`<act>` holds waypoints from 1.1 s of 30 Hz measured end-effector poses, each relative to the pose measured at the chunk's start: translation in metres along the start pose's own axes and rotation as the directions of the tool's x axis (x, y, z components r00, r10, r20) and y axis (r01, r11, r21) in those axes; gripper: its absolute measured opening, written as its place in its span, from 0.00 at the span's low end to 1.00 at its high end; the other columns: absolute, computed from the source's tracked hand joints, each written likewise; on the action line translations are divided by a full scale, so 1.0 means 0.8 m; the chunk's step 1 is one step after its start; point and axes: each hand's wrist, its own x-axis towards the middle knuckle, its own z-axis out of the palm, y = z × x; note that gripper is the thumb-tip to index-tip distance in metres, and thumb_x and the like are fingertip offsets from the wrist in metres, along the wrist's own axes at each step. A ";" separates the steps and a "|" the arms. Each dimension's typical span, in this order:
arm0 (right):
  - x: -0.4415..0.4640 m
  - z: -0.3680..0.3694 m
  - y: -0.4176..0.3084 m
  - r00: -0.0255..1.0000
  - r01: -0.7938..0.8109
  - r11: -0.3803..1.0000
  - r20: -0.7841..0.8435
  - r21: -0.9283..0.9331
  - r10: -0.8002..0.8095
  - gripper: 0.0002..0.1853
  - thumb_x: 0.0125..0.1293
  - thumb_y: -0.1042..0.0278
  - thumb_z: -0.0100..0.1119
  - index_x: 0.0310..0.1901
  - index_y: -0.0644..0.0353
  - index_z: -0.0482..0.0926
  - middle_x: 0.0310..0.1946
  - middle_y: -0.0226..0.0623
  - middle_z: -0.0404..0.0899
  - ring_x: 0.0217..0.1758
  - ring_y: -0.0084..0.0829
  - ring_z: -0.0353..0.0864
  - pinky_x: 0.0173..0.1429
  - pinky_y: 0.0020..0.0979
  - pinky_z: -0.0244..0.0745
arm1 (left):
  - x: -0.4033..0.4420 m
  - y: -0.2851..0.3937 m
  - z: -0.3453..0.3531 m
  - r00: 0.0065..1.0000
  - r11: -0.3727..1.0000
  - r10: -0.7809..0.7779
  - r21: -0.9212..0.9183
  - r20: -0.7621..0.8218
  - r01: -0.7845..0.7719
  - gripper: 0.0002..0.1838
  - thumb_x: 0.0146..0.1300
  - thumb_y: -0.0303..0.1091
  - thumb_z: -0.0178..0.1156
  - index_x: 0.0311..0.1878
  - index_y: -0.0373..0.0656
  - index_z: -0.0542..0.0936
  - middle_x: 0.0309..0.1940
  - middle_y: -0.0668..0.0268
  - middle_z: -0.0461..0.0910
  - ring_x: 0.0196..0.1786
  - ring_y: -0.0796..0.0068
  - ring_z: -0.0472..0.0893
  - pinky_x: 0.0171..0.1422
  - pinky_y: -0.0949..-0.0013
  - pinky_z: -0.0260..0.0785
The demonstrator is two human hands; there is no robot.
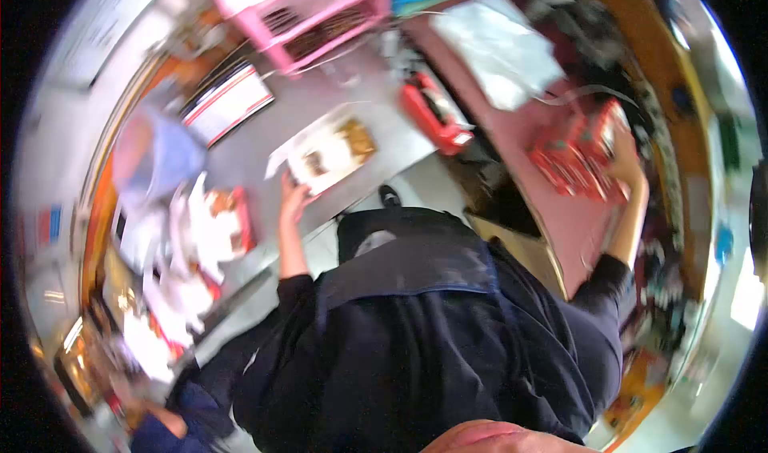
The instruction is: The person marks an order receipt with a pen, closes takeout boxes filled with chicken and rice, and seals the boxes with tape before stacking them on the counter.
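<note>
Left hand [294, 202], fingers apart, at white box [330, 182] near grey bench [396, 145] front edge, probably light, crushable card, so take side walls; right hand [627, 165] on red packets [562, 161], maroon bench [570, 233] right edge, grip unclear.

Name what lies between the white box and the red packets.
In the head view, a red, blurred object lies between the white box and the red packets, with maroon tabletop showing nearer the packets.
</note>
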 end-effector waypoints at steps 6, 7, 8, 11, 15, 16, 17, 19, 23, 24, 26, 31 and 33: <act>0.137 -0.078 -0.343 0.931 0.099 0.938 -0.365 0.332 0.030 0.51 0.41 0.72 0.72 0.70 0.58 0.58 0.69 0.53 0.59 0.74 0.51 0.54 0.75 0.43 0.52 | -0.038 0.092 -0.003 0.522 0.379 0.841 0.843 -0.141 -0.383 0.60 0.41 0.35 0.76 0.74 0.46 0.46 0.68 0.43 0.57 0.62 0.46 0.70 0.68 0.54 0.63; 0.169 -0.049 -0.390 0.929 0.303 0.821 -0.344 0.485 -0.140 0.46 0.44 0.74 0.70 0.69 0.60 0.60 0.66 0.51 0.63 0.71 0.49 0.60 0.73 0.41 0.55 | -0.043 0.120 0.000 0.478 0.247 0.878 0.850 0.006 -0.466 0.55 0.44 0.35 0.74 0.74 0.45 0.51 0.69 0.44 0.59 0.64 0.47 0.70 0.71 0.57 0.59; 0.215 -0.005 -0.420 0.891 0.453 0.731 -0.293 0.510 -0.348 0.44 0.46 0.76 0.68 0.68 0.59 0.61 0.66 0.48 0.64 0.71 0.47 0.61 0.73 0.40 0.58 | -0.032 0.124 -0.003 0.564 0.286 0.822 0.800 0.078 -0.527 0.49 0.46 0.32 0.71 0.72 0.46 0.56 0.67 0.46 0.62 0.65 0.48 0.69 0.71 0.57 0.60; 0.308 0.116 -0.518 0.818 0.574 0.632 -0.331 0.520 -0.471 0.42 0.49 0.71 0.68 0.69 0.52 0.61 0.66 0.48 0.65 0.68 0.48 0.65 0.69 0.40 0.64 | -0.017 0.123 -0.005 0.714 0.377 0.650 0.706 0.260 -0.600 0.33 0.53 0.24 0.62 0.66 0.49 0.70 0.64 0.50 0.69 0.68 0.50 0.67 0.70 0.56 0.61; 0.319 0.204 -0.534 0.812 0.488 0.595 -0.084 0.639 -0.577 0.25 0.57 0.78 0.58 0.59 0.56 0.75 0.62 0.53 0.70 0.64 0.49 0.71 0.66 0.40 0.68 | -0.024 0.046 0.009 0.616 0.236 0.751 0.774 0.238 -0.587 0.27 0.58 0.17 0.50 0.60 0.51 0.77 0.62 0.52 0.72 0.68 0.52 0.68 0.73 0.55 0.58; 0.297 0.221 -0.538 0.830 0.522 0.607 -0.193 0.599 -0.524 0.24 0.58 0.78 0.56 0.59 0.56 0.76 0.61 0.53 0.71 0.64 0.49 0.72 0.66 0.39 0.68 | -0.027 0.013 0.016 0.563 0.218 0.806 0.793 0.182 -0.569 0.27 0.58 0.17 0.49 0.60 0.51 0.77 0.62 0.53 0.72 0.68 0.53 0.68 0.73 0.56 0.58; 0.266 0.239 -0.539 0.831 0.551 0.621 -0.300 0.557 -0.468 0.23 0.60 0.79 0.54 0.59 0.55 0.76 0.60 0.52 0.72 0.64 0.48 0.72 0.66 0.38 0.68 | -0.028 -0.009 0.026 0.504 0.204 0.854 0.811 0.126 -0.548 0.26 0.59 0.17 0.49 0.60 0.50 0.76 0.62 0.53 0.73 0.68 0.53 0.68 0.73 0.56 0.58; 0.245 0.244 -0.548 0.879 0.476 0.604 -0.348 0.639 -0.325 0.23 0.61 0.80 0.51 0.58 0.54 0.76 0.58 0.52 0.74 0.63 0.47 0.73 0.66 0.38 0.68 | -0.025 -0.024 0.054 0.539 0.425 0.841 0.678 -0.051 -0.600 0.24 0.61 0.18 0.48 0.59 0.48 0.76 0.61 0.53 0.73 0.67 0.54 0.70 0.71 0.58 0.59; 0.238 0.227 -0.570 0.974 0.169 0.353 -0.102 0.920 -0.202 0.21 0.62 0.80 0.50 0.57 0.56 0.76 0.56 0.51 0.76 0.62 0.47 0.74 0.65 0.36 0.68 | -0.027 -0.012 0.059 0.807 0.836 0.539 0.268 -0.241 -0.478 0.17 0.67 0.24 0.47 0.57 0.46 0.75 0.57 0.52 0.75 0.63 0.57 0.73 0.66 0.64 0.62; 0.251 0.228 -0.565 0.968 0.181 0.345 -0.105 0.921 -0.226 0.21 0.62 0.79 0.50 0.57 0.56 0.75 0.56 0.51 0.76 0.61 0.47 0.75 0.64 0.36 0.68 | -0.027 -0.002 0.061 0.695 0.742 0.665 0.345 -0.272 -0.575 0.15 0.69 0.31 0.50 0.58 0.47 0.75 0.48 0.54 0.80 0.53 0.65 0.78 0.58 0.67 0.67; 0.265 0.213 -0.559 0.956 0.213 0.419 -0.099 0.883 -0.277 0.19 0.64 0.76 0.49 0.56 0.55 0.74 0.55 0.51 0.76 0.58 0.47 0.77 0.61 0.37 0.70 | -0.018 0.007 0.041 0.865 0.896 0.434 0.224 -0.252 -0.384 0.16 0.68 0.35 0.52 0.58 0.47 0.74 0.44 0.56 0.81 0.48 0.69 0.78 0.53 0.67 0.69; 0.282 0.210 -0.553 0.940 0.106 0.474 0.068 0.874 -0.335 0.18 0.67 0.67 0.52 0.58 0.52 0.73 0.54 0.42 0.78 0.54 0.38 0.80 0.60 0.34 0.70 | -0.016 0.008 0.011 0.950 0.954 0.277 0.154 -0.140 -0.256 0.21 0.64 0.35 0.59 0.60 0.48 0.74 0.43 0.60 0.82 0.42 0.75 0.78 0.46 0.69 0.70; 0.269 0.222 -0.546 0.923 0.131 0.373 0.024 0.918 -0.384 0.22 0.63 0.68 0.56 0.60 0.51 0.72 0.57 0.44 0.76 0.56 0.42 0.79 0.58 0.39 0.72 | -0.018 -0.022 0.013 0.874 0.858 0.467 0.310 -0.134 -0.410 0.21 0.63 0.32 0.59 0.61 0.50 0.74 0.44 0.60 0.82 0.42 0.76 0.79 0.45 0.69 0.70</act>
